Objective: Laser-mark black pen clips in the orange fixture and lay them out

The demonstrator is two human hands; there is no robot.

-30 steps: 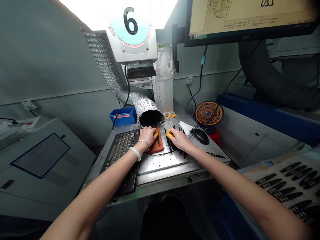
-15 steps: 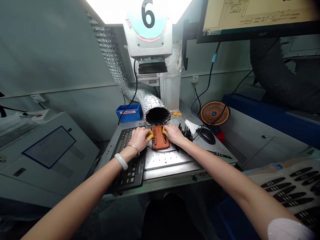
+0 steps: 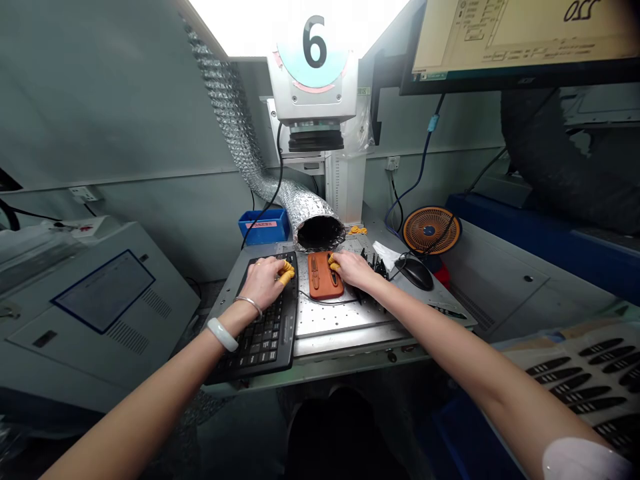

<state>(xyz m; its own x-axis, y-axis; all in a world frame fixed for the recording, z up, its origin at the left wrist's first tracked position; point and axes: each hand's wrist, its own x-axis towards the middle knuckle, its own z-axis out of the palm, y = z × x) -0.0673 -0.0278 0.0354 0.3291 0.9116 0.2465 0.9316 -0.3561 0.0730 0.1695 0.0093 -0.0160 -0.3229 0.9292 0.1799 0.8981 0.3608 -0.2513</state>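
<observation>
Touching the upper right edge of a rust-orange rubber block (image 3: 326,276), the right hand (image 3: 353,269) curls its narrowly bunched, yellow-capped fingertips (image 3: 333,263) against it, though a firm grip cannot be told. The block lies near the frame's lower centre on a perforated steel table (image 3: 340,320). The left hand (image 3: 263,283) sits over a black keyboard (image 3: 265,343), its loosely spread, yellow-capped fingers (image 3: 286,273) just beside the block. Slim black pieces (image 3: 375,268) stand right of the right hand.
</observation>
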